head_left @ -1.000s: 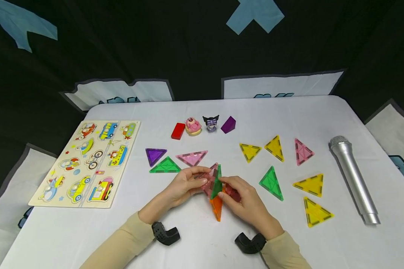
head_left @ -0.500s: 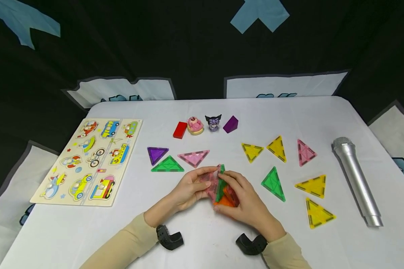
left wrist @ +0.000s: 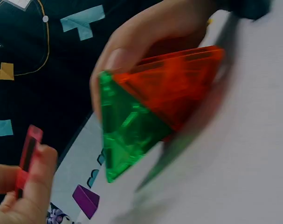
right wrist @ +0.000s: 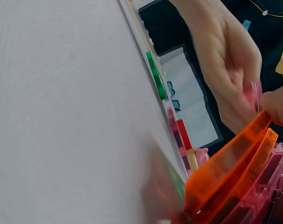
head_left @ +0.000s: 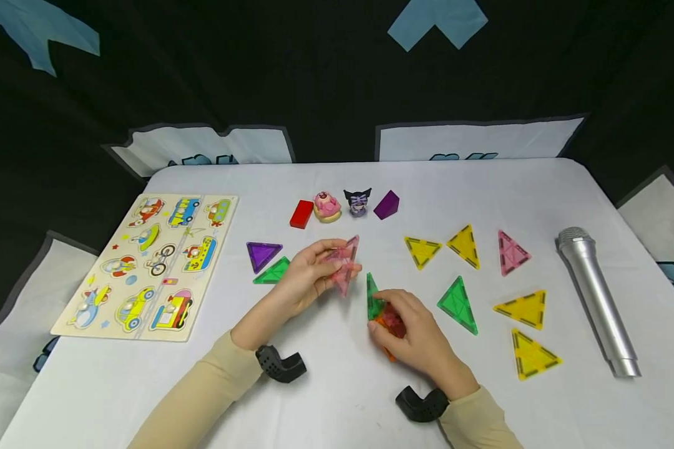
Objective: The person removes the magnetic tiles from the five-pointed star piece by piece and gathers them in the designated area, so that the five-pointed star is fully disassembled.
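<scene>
Two hands busy: left hand [head_left: 306,274] pinches pink triangle tile [head_left: 344,265] lifted off the table, right hand [head_left: 412,337] grips green/orange tile stack [head_left: 377,308] resting on the table just right of it, tiles apart. Loose green tile [head_left: 457,304] just right of r. hand.

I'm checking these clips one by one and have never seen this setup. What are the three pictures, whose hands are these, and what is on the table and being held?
A person wears three cameras: one on the head looking down, and one on each wrist looking at that hand up close. The left hand holds a pink triangle tile raised off the white table. The right hand grips a bundle of tiles, green, orange and pink, resting on the table. Around them lie loose triangle tiles, mostly yellow, a vehicle puzzle board, a silver microphone, two small figurines, a red block and a purple wedge.
</scene>
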Demonstrator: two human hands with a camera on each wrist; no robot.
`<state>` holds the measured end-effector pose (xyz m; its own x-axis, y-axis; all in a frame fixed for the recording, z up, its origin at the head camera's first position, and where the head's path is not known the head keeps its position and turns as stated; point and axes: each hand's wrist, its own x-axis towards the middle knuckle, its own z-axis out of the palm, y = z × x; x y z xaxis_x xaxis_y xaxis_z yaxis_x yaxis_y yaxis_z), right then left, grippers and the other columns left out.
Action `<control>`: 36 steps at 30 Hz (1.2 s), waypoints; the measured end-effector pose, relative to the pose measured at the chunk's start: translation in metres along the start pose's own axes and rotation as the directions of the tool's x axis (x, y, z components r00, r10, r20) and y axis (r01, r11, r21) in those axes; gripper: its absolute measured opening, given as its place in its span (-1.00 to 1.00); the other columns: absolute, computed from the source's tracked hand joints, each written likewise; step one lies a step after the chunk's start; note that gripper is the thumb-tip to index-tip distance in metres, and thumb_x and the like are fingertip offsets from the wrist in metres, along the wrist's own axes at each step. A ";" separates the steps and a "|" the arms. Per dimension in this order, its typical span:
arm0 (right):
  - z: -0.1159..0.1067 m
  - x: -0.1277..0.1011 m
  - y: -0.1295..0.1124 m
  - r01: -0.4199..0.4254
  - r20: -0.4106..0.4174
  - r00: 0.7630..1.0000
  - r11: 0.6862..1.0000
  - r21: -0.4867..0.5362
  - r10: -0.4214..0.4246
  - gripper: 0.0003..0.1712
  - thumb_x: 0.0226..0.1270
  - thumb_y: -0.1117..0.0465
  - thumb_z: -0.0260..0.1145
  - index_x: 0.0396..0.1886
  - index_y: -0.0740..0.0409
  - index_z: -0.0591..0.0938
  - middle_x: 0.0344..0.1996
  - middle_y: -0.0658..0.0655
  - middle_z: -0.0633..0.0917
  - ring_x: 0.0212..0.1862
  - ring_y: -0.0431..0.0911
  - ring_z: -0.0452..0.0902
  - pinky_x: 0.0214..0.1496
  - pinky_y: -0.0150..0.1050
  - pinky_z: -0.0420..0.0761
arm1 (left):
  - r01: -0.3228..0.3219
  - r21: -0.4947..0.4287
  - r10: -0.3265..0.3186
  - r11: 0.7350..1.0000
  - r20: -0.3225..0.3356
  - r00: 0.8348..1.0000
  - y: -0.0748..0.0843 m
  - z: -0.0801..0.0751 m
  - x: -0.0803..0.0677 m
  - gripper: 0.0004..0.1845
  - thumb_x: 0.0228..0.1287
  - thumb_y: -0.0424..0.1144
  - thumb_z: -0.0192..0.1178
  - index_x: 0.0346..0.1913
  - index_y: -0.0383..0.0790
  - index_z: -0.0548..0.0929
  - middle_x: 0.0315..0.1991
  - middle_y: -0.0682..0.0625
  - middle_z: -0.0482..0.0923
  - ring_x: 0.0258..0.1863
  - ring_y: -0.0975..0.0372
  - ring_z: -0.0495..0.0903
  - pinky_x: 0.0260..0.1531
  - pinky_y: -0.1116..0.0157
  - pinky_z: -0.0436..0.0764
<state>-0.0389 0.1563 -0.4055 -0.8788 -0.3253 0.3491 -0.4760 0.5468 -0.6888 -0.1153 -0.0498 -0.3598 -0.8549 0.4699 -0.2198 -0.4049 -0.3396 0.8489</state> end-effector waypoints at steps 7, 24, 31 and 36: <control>0.006 0.001 -0.003 0.029 0.005 1.000 0.999 0.014 -0.029 -0.57 0.11 0.05 0.30 0.00 0.04 0.52 -0.05 -0.05 0.53 0.01 -0.20 0.39 -0.02 -0.17 0.47 | 0.113 0.185 -0.086 0.976 -0.146 0.985 -0.005 0.003 0.042 -0.64 0.31 -0.51 -0.08 0.16 -0.37 0.36 0.14 -0.24 0.29 -0.13 0.14 0.55 -0.17 0.36 0.53; 0.003 0.002 -0.005 0.046 0.006 0.999 0.999 -0.012 -0.046 -0.57 0.12 0.05 0.29 0.00 0.04 0.52 -0.04 -0.07 0.53 0.02 -0.21 0.38 0.00 -0.17 0.46 | -0.132 0.844 0.148 0.519 0.064 0.987 -0.012 0.007 0.008 -0.69 0.24 -0.32 0.12 0.04 -0.28 0.52 -0.10 -0.15 0.50 -0.17 0.08 0.50 -0.25 0.23 0.51; 0.000 0.001 0.001 0.058 -0.020 0.998 0.998 -0.003 -0.058 -0.60 0.11 0.09 0.32 -0.04 0.07 0.53 -0.07 -0.03 0.56 0.00 -0.14 0.42 -0.03 -0.10 0.49 | -0.079 0.715 -0.077 0.694 0.182 0.980 -0.027 0.012 -0.005 -0.72 0.37 -0.19 -0.02 0.03 -0.27 0.45 -0.37 -0.05 0.59 -0.42 0.11 0.56 -0.48 0.28 0.51; -0.001 -0.002 0.004 0.036 -0.045 0.998 0.998 0.041 -0.034 -0.67 0.05 0.11 0.37 -0.15 0.03 0.56 -0.19 -0.10 0.58 -0.18 -0.24 0.44 -0.21 -0.25 0.52 | -0.075 0.706 -0.061 0.704 0.166 0.984 -0.033 0.012 -0.009 -0.84 0.36 -0.20 -0.01 -0.15 -0.22 0.48 -0.43 -0.08 0.56 -0.42 0.14 0.53 -0.44 0.28 0.51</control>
<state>-0.0392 0.1597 -0.4081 -0.8625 -0.3087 0.4009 -0.5058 0.5022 -0.7014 -0.0902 -0.0327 -0.3802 -0.7629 0.6185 -0.1883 0.0081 0.3003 0.9538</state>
